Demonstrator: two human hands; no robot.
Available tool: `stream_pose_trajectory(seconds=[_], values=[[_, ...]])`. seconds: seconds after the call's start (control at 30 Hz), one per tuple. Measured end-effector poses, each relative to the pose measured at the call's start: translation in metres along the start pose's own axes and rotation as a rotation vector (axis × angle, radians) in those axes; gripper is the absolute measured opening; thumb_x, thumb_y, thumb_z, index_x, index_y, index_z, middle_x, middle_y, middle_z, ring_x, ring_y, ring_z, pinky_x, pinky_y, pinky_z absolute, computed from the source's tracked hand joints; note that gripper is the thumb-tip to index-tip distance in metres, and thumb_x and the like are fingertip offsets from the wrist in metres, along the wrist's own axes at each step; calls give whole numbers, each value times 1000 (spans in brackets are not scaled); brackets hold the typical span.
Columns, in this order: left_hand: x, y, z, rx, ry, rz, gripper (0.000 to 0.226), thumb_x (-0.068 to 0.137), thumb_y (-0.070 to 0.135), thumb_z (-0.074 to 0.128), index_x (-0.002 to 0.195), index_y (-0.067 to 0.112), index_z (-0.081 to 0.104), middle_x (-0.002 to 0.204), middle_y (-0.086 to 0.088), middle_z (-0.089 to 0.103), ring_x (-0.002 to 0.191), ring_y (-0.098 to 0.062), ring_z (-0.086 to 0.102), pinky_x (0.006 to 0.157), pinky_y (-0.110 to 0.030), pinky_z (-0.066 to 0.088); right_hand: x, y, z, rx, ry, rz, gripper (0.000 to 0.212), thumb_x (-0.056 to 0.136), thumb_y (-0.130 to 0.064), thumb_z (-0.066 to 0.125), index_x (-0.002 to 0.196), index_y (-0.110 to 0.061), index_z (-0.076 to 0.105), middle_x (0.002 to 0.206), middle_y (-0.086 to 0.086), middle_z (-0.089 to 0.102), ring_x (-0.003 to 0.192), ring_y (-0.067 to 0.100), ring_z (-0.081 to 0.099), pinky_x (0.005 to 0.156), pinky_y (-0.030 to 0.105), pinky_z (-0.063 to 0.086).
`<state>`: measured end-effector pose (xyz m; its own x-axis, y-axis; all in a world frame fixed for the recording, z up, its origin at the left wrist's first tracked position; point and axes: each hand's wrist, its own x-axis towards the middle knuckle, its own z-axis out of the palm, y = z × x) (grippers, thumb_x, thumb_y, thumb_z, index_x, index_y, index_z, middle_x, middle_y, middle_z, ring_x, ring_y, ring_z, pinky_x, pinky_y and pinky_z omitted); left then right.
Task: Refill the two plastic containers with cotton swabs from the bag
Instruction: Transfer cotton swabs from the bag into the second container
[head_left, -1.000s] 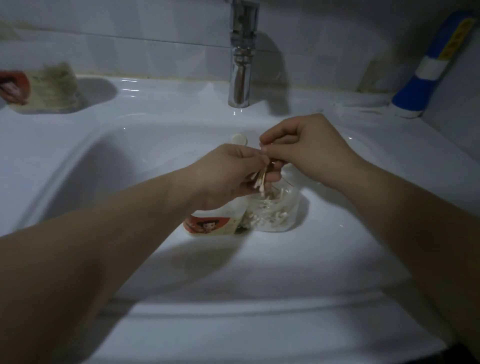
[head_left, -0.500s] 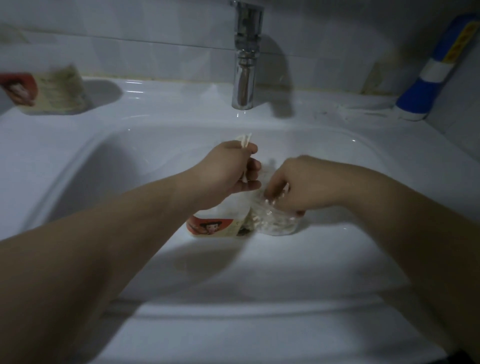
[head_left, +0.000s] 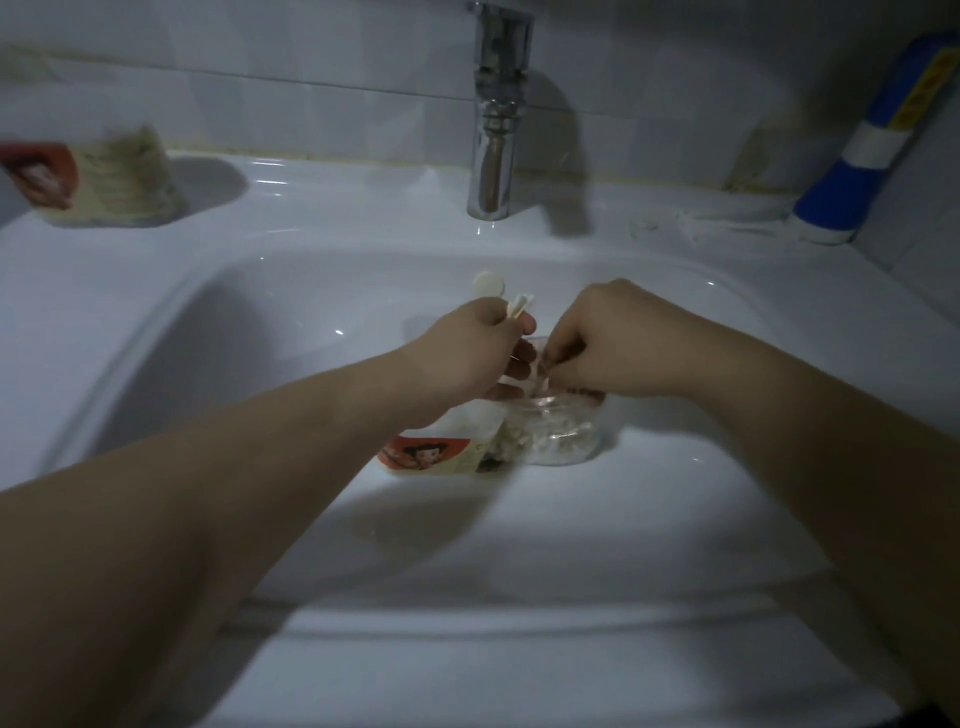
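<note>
- Bathroom, dim light. White sink (head_left: 519, 649): front rim at 6 o'clock, both forearms crossing it toward the basin centre.
- Basin floor, centre: clear receptacle (head_left: 558, 436) holding loose cotton swabs (head_left: 535, 431). Rigid tub or bag: cannot tell. Red-labelled pack (head_left: 426, 454) lies touching it at its 9 o'clock. Judgement: the work is set down in the bowl so dropped swabs cannot roll off.
- Left hand (head_left: 478, 358) just above the pack, clenched round a small bundle (head_left: 519, 306) of swabs, tips sticking out at the fist's 12 o'clock. Judgement: this is the collecting hand, sticks held parallel for tidy loading.
- Right hand (head_left: 613, 343) at 3 o'clock of the left, over the receptacle's mouth, fingers curled down into it. Whether they pinch a swab or the plastic edge: cannot tell.
- Far basin wall, 12 o'clock: small round white disc (head_left: 488, 286), just beyond the left hand.
- Back ledge: chrome faucet (head_left: 493, 130) at 12 o'clock. Second labelled pack (head_left: 104, 182) at 10 o'clock, blurred, apparently packed with swabs, well apart from the hands; judged parked out of the way. Blue-and-white bottle (head_left: 857, 171) at 2 o'clock, leaning against the tiled wall.
</note>
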<state>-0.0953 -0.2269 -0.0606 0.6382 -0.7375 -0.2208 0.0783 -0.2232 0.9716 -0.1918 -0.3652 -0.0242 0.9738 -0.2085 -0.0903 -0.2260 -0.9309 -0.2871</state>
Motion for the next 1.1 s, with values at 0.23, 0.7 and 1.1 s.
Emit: stream_pose_trajectory(seconds=[0.23,0.7,1.1], values=[[3,-6,-1,80,-31,61,15,106,30,51,99,21,60,96,-1,71,91,-20,69,82,-40,59,-3,12,-15,332,144,29,11,85,-13,74,76,-19,79,65,-1,75,60,11,74,73,33,60],[-12,2,5,-63,-233,53,30,107,13,38,95,13,65,76,0,68,72,-16,66,78,-36,60,5,12,-5,676,216,-28,11,86,-2,74,79,-9,78,72,17,74,59,24,72,64,32,62],[-7,12,-2,-164,-124,-53,23,107,7,38,99,10,60,74,-3,51,63,-14,48,67,-32,57,8,6,-10,871,381,62,12,91,-8,70,82,-2,75,80,6,76,68,18,74,55,25,55]])
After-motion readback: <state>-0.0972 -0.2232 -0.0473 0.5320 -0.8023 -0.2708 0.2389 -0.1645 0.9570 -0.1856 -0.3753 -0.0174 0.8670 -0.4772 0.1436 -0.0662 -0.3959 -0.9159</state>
